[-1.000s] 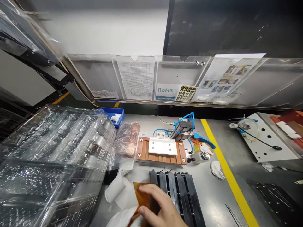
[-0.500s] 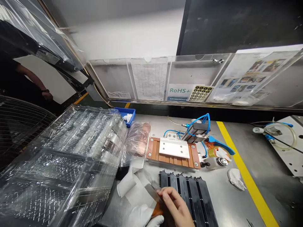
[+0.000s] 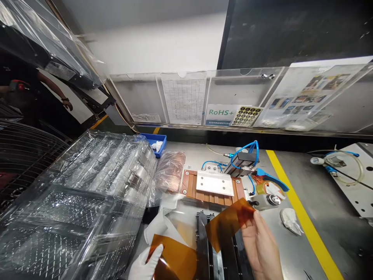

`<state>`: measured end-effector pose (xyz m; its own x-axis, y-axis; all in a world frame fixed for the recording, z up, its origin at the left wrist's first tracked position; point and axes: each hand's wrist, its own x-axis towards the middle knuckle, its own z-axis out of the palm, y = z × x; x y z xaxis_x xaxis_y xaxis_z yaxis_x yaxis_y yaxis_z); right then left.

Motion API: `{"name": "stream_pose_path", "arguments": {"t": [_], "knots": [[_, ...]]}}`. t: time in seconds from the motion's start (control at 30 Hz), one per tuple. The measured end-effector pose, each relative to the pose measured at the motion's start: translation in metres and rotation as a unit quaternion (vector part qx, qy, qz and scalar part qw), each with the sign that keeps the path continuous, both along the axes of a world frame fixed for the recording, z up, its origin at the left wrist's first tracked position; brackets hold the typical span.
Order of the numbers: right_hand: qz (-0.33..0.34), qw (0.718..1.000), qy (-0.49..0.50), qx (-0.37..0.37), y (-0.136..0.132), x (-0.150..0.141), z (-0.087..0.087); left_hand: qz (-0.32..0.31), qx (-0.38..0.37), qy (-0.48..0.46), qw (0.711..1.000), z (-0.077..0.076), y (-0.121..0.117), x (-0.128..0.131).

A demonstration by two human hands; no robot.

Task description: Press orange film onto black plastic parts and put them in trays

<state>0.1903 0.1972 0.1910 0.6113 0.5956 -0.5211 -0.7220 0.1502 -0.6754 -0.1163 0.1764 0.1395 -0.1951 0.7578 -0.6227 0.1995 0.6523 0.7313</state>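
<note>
Between its thumb and fingers, my bare right hand point(image 3: 259, 241) pinches a rectangular piece of amber see-through film point(image 3: 225, 222), raised over the black strips. My left hand point(image 3: 147, 262), in a white glove, grips a larger amber film sheet point(image 3: 176, 254) by its left edge, thumb on top. The two films are apart. Several long black plastic strips point(image 3: 204, 249) lie side by side beneath them, partly covered. Behind my left hand are curled white backing sheets point(image 3: 160, 223). Just beyond the right-hand film stands a brown fixture point(image 3: 192, 184) with a white metal plate point(image 3: 215, 182).
Plastic-wrapped trays point(image 3: 96, 186) fill the left side. Copper-coloured pieces in clear bag point(image 3: 170, 171) lie beside the fixture. A blue bin point(image 3: 161, 140) sits behind. On the right are a tape dispenser point(image 3: 271, 181), a bottle point(image 3: 266, 201) and a white cloth point(image 3: 290, 221). Another person's hand point(image 3: 67, 104) shows far left.
My hands were close together at the film; now they are apart, each with a piece. My right hand has moved right and up. The person at far left has shifted.
</note>
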Motion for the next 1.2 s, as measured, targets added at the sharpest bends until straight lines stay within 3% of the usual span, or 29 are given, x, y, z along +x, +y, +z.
{"name": "stream_pose_path", "arguments": {"t": [0.1, 0.2, 0.27, 0.37, 0.43, 0.53, 0.63, 0.77, 0.97, 1.1, 1.13, 1.2], "knots": [[0.003, 0.998, -0.069, 0.002, 0.001, 0.008, 0.002, -0.047, -0.005, 0.078, 0.996, -0.021, 0.014, -0.013], [0.032, 0.985, -0.165, -0.029, -0.002, 0.02, 0.009, -0.152, -0.004, 0.197, 0.968, -0.034, 0.02, -0.024], [0.122, 0.957, -0.252, -0.07, -0.003, 0.025, 0.013, -0.215, 0.044, 0.301, 0.928, -0.036, 0.022, -0.026], [0.32, 0.875, -0.353, -0.086, -0.001, 0.021, 0.012, -0.254, 0.185, 0.379, 0.87, -0.021, 0.028, -0.011], [0.445, 0.808, -0.381, -0.065, 0.003, 0.01, 0.009, -0.276, 0.223, 0.299, 0.886, -0.001, 0.036, 0.009], [0.562, 0.718, -0.409, -0.041, 0.008, -0.008, 0.007, -0.334, 0.151, 0.074, 0.927, 0.034, 0.051, 0.046], [0.604, 0.674, -0.424, -0.031, 0.012, -0.02, 0.01, -0.389, 0.097, -0.039, 0.915, 0.056, 0.066, 0.073], [0.61, 0.654, -0.446, -0.036, 0.016, -0.026, 0.011, -0.434, 0.062, -0.038, 0.898, 0.064, 0.079, 0.084], [0.612, 0.641, -0.461, -0.04, 0.022, -0.031, 0.006, -0.455, 0.07, 0.093, 0.883, 0.076, 0.091, 0.093], [0.646, 0.622, -0.434, -0.085, 0.022, -0.008, 0.0, -0.449, 0.064, 0.112, 0.884, 0.069, 0.104, 0.09], [0.647, 0.633, -0.414, -0.094, 0.02, 0.002, -0.003, -0.44, 0.06, 0.103, 0.89, 0.065, 0.108, 0.088], [0.623, 0.692, -0.35, -0.101, 0.015, 0.023, -0.011, -0.419, 0.05, 0.069, 0.904, 0.06, 0.118, 0.082]]}}
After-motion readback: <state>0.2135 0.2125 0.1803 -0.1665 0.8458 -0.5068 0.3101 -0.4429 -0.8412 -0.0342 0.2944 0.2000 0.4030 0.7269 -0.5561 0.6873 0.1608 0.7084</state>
